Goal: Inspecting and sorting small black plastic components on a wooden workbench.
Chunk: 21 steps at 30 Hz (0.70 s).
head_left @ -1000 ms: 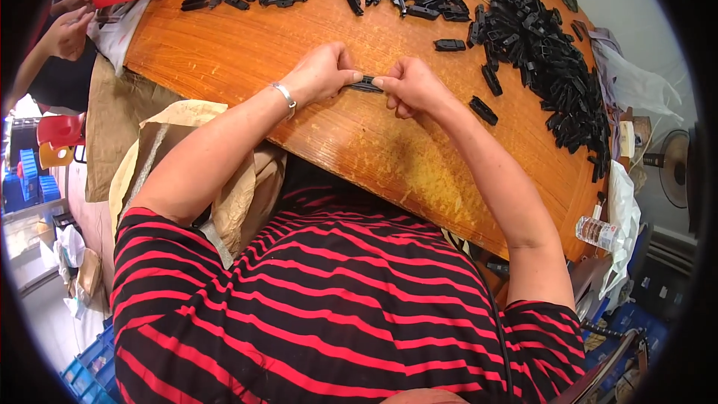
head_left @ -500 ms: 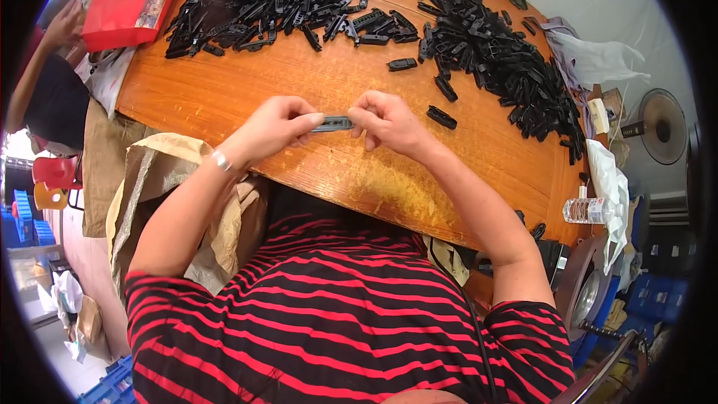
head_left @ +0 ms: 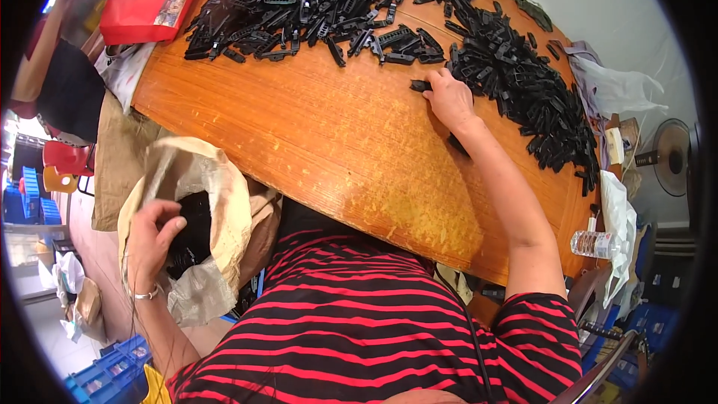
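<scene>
My left hand hangs at the mouth of a tan paper sack beside the table. Its thumb stands apart from the curled fingers, and I see nothing between them. Dark parts show inside the sack. My right hand reaches across the table to a small black plastic part, with thumb and fingers closed on its right end. Another black part lies on the wood, partly covered by my right forearm.
A large pile of black plastic parts covers the table's far side, and a second pile runs down the right. A red bag stands far left near another person. A clear bottle and a fan are at right.
My hands have parted. The left went down to the sack and no longer holds the dark part it shared with the right; the right moved out to a part near the piles.
</scene>
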Each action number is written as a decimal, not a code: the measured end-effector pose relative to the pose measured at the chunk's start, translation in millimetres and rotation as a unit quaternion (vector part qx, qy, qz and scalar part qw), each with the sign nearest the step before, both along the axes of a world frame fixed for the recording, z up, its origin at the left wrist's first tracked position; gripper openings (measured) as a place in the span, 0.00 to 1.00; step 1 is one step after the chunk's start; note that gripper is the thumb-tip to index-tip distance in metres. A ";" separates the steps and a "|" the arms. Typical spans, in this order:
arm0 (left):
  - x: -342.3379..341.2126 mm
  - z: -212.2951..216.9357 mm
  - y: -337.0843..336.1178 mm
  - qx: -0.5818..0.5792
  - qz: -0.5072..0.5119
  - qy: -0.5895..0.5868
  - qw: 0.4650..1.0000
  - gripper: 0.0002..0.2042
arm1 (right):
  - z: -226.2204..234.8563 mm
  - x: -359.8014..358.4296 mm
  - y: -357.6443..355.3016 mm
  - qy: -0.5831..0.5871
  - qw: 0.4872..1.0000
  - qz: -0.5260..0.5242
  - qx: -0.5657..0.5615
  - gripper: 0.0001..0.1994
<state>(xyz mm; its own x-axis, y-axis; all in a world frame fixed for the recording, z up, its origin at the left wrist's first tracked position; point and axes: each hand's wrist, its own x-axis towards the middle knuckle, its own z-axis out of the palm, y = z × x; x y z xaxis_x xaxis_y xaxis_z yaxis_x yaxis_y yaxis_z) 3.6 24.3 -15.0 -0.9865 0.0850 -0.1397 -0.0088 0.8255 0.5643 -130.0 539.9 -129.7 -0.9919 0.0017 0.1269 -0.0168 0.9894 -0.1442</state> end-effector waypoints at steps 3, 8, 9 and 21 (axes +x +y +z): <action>-42.6 25.9 40.3 0.086 -0.010 0.087 0.992 0.02 | 3.8 8.4 -3.2 0.007 0.998 0.025 -0.055 0.12; -152.7 27.0 141.4 0.077 -0.211 0.202 0.953 0.04 | 22.4 24.0 -51.0 -0.088 0.968 0.016 -0.235 0.09; -177.6 9.4 158.2 0.044 -0.264 0.226 0.936 0.05 | 19.8 28.2 -62.4 -0.086 0.961 0.045 -0.260 0.09; -269.3 -112.8 238.1 -0.172 -0.365 0.358 0.842 0.05 | -31.5 46.9 -104.8 0.135 0.968 0.103 -0.185 0.07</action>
<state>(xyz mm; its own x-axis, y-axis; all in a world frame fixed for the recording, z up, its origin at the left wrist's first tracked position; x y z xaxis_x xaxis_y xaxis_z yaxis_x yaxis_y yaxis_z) -265.7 262.3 -127.9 -0.5319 0.7808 0.3278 0.8119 0.5802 -0.0644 -83.1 435.1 -161.2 -0.9068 -0.0979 0.4100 -0.2951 0.8420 -0.4516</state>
